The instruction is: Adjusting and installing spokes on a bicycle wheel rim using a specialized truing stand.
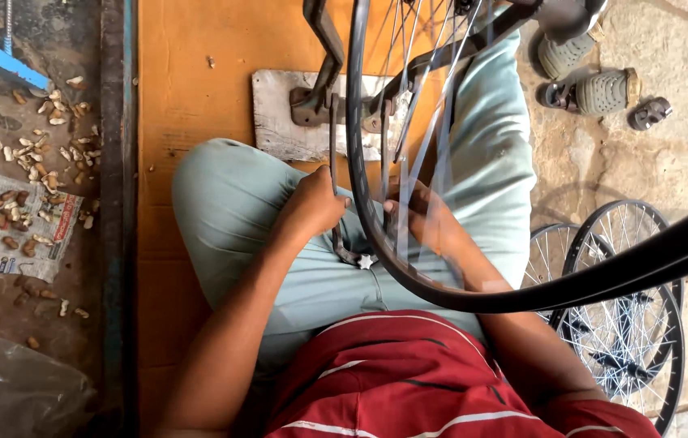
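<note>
Wheel rim point(357, 162) stood upright between the knees, its arc running away from the body. Left hand point(315, 203) was closed around a spoke wrench point(336, 162) just left of the rim; right hand point(425, 219) reached through the spokes point(409, 146), fingers pinching one, equally near.

Left hand point(315, 203) fisted; right hand point(425, 215) fingers curled
</note>
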